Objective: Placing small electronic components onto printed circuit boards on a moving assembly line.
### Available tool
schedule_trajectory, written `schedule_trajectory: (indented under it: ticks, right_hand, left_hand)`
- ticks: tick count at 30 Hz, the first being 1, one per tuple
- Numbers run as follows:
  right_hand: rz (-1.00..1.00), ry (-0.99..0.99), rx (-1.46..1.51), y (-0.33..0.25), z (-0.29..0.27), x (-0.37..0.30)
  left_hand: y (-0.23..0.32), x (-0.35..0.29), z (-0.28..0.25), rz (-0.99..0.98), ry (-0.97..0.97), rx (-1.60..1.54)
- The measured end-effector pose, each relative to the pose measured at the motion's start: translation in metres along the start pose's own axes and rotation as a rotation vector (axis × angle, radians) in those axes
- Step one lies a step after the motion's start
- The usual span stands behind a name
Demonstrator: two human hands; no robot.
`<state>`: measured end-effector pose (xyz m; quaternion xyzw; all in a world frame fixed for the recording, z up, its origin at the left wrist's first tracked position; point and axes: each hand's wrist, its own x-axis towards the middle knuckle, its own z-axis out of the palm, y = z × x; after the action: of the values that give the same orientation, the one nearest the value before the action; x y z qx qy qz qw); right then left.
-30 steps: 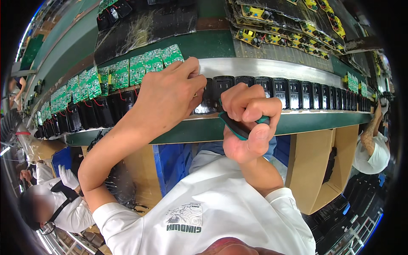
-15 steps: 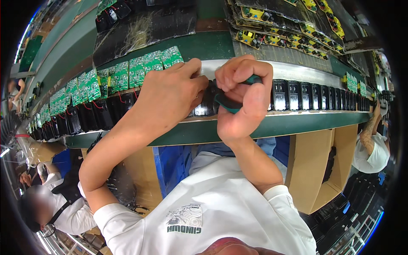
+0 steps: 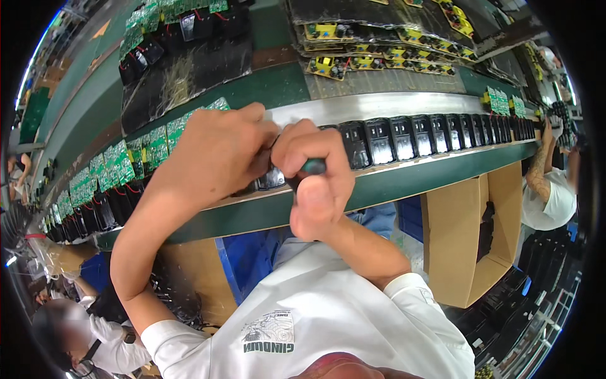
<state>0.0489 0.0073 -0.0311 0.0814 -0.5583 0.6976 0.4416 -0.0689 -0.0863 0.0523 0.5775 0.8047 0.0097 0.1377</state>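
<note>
- the right hand [image 3: 336, 169], fingers wrapped round a green-and-black tool [image 3: 314, 166], is now closer beside the left hand [image 3: 224, 151] than before.
- left fingers curl by black shells [image 3: 356, 145] lined along the counter [image 3: 252, 215]; cannot tell their grip.
- both hands seemingly share one spot.

glossy black plastic and bare metal on a green workbench.
the row of black cases [image 3: 401, 139] is smooth, shiny plastic; behind it runs a metal strip [image 3: 404, 103], bright with a soft sheen. the workbench [image 3: 429, 168] looks smooth and painted. circuit boards [image 3: 117, 165] glint with silvery, bumpy solder. a scuffed, streaked black sheet [image 3: 183, 79] lies beyond. the tool handle [image 3: 314, 166] looks like smooth plastic, the open box [image 3: 451, 243] is matt brown cardboard, and the white shirt [image 3: 341, 303] is soft, creased cloth.
</note>
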Motion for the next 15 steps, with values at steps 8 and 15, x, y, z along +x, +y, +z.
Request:
schedule_trajectory:
  ticks: [8, 15]
  right_hand:
    - [0.042, -0.046, 0.040, -0.004, -0.004, 0.004]
    - [0.190, -0.031, 0.324, -0.025, -0.015, 0.009]
  left_hand:
    - [-0.047, 0.055, 0.003, 0.221, 0.203, -0.064]
    - [-0.003, 0.118, -0.042, 0.057, 0.551, -0.364]
